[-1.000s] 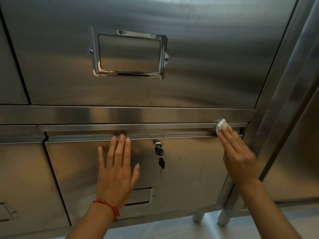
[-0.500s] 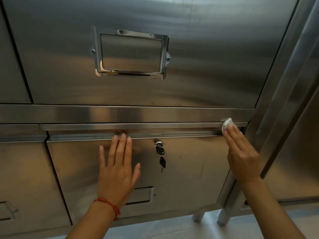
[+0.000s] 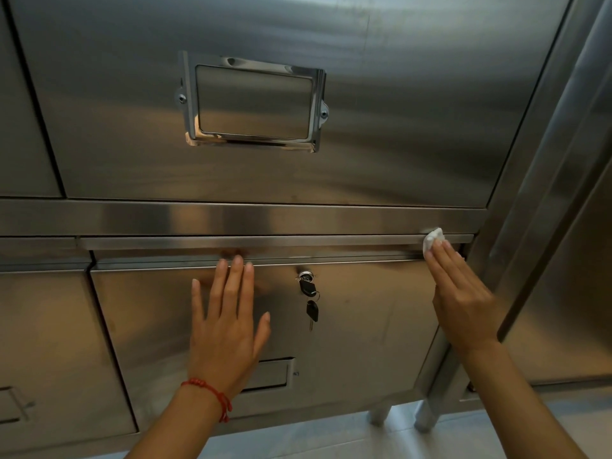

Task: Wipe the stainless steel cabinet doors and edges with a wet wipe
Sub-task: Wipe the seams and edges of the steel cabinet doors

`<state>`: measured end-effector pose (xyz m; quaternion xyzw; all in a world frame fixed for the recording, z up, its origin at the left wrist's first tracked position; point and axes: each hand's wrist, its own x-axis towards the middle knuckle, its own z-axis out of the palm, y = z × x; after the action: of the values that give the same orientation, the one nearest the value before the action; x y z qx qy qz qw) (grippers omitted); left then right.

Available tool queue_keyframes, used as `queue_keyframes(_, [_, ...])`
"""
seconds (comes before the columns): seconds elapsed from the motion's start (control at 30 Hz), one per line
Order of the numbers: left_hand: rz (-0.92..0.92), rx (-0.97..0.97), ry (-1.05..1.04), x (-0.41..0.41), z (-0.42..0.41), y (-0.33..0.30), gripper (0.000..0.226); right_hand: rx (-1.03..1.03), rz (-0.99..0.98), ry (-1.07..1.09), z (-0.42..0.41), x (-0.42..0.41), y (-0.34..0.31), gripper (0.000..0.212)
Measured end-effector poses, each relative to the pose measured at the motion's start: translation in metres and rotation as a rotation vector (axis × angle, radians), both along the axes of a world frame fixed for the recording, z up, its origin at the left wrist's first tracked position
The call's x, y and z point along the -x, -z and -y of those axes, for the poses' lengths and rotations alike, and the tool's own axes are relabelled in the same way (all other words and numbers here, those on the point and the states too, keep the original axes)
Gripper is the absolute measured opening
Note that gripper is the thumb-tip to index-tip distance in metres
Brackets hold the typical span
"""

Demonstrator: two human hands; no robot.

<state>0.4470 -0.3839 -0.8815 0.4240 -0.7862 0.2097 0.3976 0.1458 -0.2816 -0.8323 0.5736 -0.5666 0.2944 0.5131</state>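
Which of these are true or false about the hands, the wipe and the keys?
1. The right hand presses the wipe on the door's top edge. True.
2. The left hand holds the keys. False: it lies flat on the door; the keys hang in the lock.
3. The wipe is at the edge's left end. False: right end.
4. The left wrist wears a red bracelet. True.

We see two bare forearms with no sleeves; a braided red string bracelet [image 3: 212, 394] with a small knotted tail circles our left wrist.
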Motion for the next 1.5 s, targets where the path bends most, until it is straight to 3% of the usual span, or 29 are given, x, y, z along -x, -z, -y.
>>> queue_keyframes(0.67, [0.022,0.015,0.024,-0.004,-0.001,-0.001,0.061,0.007,-0.004,0.062,-0.004,0.005,-0.003,0.043])
queue_keyframes(1.5, [0.019,0.027,0.027,-0.003,0.0,0.001,0.066,-0.106,0.026,0.12,-0.015,0.008,-0.008,0.051])
